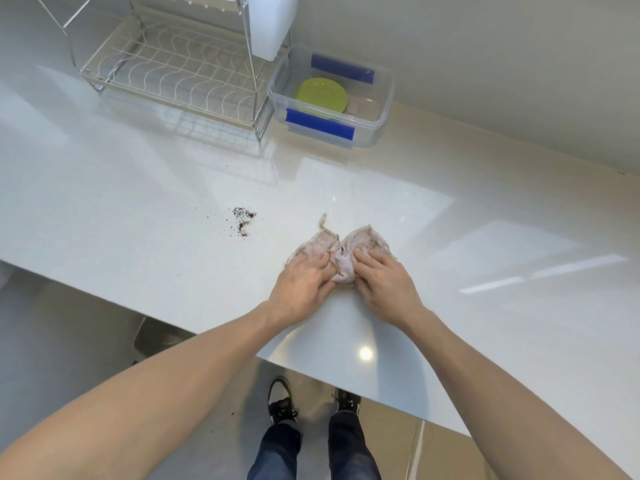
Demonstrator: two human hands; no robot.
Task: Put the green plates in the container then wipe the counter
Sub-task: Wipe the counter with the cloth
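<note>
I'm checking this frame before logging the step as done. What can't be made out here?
- How many green plates lie in the container: head view, stacked, only the top one shows.
- The cloth parts under the left hand and right hand.
- What the dark crumbs are: too small.
- The dish rack top and the white jug: cut off by the upper edge.

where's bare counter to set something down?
Free: the wide stretch right of the cloth out to the wall, and the strip between the crumbs and the dish rack. Crowded: the back, with rack and container side by side, and the middle front, where both hands press the cloth.
</note>
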